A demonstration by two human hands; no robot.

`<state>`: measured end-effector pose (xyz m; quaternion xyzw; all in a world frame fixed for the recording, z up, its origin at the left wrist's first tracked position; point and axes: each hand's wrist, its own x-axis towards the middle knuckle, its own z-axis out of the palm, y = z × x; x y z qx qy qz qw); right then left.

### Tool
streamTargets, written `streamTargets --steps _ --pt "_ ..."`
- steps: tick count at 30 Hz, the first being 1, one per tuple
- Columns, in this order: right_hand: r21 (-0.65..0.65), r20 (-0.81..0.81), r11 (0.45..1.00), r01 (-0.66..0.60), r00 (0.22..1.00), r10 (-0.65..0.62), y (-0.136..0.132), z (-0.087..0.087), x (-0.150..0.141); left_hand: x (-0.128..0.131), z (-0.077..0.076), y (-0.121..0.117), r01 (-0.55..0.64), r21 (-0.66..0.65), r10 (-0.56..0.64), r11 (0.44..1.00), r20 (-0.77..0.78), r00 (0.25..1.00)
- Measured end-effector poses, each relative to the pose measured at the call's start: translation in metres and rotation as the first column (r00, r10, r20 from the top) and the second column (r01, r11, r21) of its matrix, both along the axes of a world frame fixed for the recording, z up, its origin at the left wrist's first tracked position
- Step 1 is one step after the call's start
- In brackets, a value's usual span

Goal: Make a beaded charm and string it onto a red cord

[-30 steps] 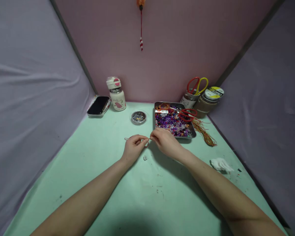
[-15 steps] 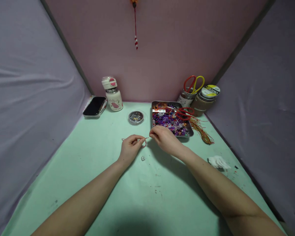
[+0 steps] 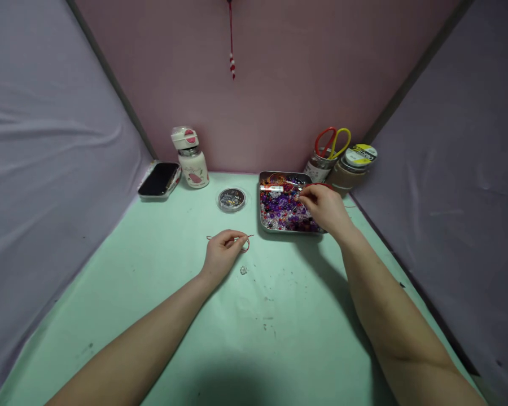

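My left hand (image 3: 222, 251) rests on the table with thumb and forefinger pinched on a thin red cord (image 3: 248, 245). The cord curls in a small loop beside the thumb, and its tip pokes out to the right. Over the right part of a metal tray (image 3: 291, 231) of mixed beads (image 3: 281, 208) is my right hand (image 3: 329, 210), its fingertips pressed together. What they hold, if anything, I cannot make out. Just behind that hand shows a bit of the red scissors handle (image 3: 320, 184). A small clear bead (image 3: 243, 270) lies in front of my left hand.
A round clear container (image 3: 231, 199) of small shiny pieces stands behind my left hand. Farther back are a phone (image 3: 160, 179), a white bottle (image 3: 193, 168), a jar (image 3: 319, 168) holding red- and yellow-handled scissors, and a lidded jar (image 3: 350, 172). A beaded red string (image 3: 232, 62) hangs at the back.
My right hand has left the cord tip near my left hand and moved right and back over the bead tray. My left hand still pinches the cord. The view has shifted slightly.
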<state>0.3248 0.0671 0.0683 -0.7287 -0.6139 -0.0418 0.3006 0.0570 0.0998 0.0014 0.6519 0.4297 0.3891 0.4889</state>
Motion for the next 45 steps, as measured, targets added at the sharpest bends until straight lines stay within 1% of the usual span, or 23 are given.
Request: streamTargets --steps 4,6,11,18,22,27,30,33,35,38,41,43,45 --pt "-0.026 0.012 1.000 -0.007 1.000 0.007 0.003 -0.009 0.008 0.000 -0.003 0.001 0.001 0.002 -0.001 1.000 -0.002 1.000" --pt "-0.063 0.017 0.998 -0.024 1.000 0.025 0.006 -0.014 0.006 0.001 -0.004 0.001 -0.001 0.005 0.001 1.000 0.002 1.000" --pt "-0.156 0.044 0.982 -0.106 0.993 0.114 0.010 -0.024 0.000 0.001 -0.003 0.001 0.001 0.023 -0.001 1.000 -0.016 1.000" --pt "-0.245 0.094 0.962 -0.121 0.985 0.148 0.015 -0.040 0.000 -0.001 -0.001 0.000 0.016 0.027 -0.016 0.999 -0.011 1.000" --pt "-0.214 0.133 0.971 -0.105 0.982 0.136 0.019 -0.050 0.005 -0.001 -0.003 0.001 0.014 0.028 -0.014 1.000 -0.005 1.000" --pt "-0.171 0.091 0.965 -0.201 0.972 0.218 0.023 -0.060 0.013 -0.001 -0.004 0.001 0.012 0.025 -0.012 1.000 -0.003 1.000" --pt "-0.170 0.069 0.962 -0.215 0.971 0.229 0.024 -0.063 0.015 0.000 -0.004 0.001 0.010 0.022 -0.010 1.000 -0.006 1.000" --pt "-0.187 0.036 0.957 -0.223 0.972 0.234 0.024 -0.060 0.012 0.000 -0.004 0.001 0.015 0.025 -0.015 1.000 -0.006 1.000" --pt "-0.196 0.022 0.956 -0.219 0.974 0.227 0.022 -0.055 0.008 0.000 -0.005 0.001 0.017 0.027 -0.017 0.999 -0.002 1.000" --pt "-0.175 0.034 0.972 -0.156 0.986 0.164 0.018 -0.043 0.001 0.000 -0.005 0.001 0.020 0.024 -0.021 1.000 0.014 1.000" --pt "-0.111 0.053 0.990 -0.088 0.994 0.095 0.013 -0.028 -0.005 0.000 -0.003 0.000 0.021 0.016 -0.021 1.000 0.011 1.000" --pt "-0.089 0.058 0.992 -0.084 0.994 0.089 0.010 -0.019 -0.008 0.001 0.000 0.000 0.020 0.007 -0.020 1.000 0.004 1.000" --pt "-0.109 0.068 0.989 -0.095 0.992 0.103 0.010 -0.013 -0.011 0.001 0.002 -0.001 0.016 0.003 -0.016 1.000 0.002 1.000"
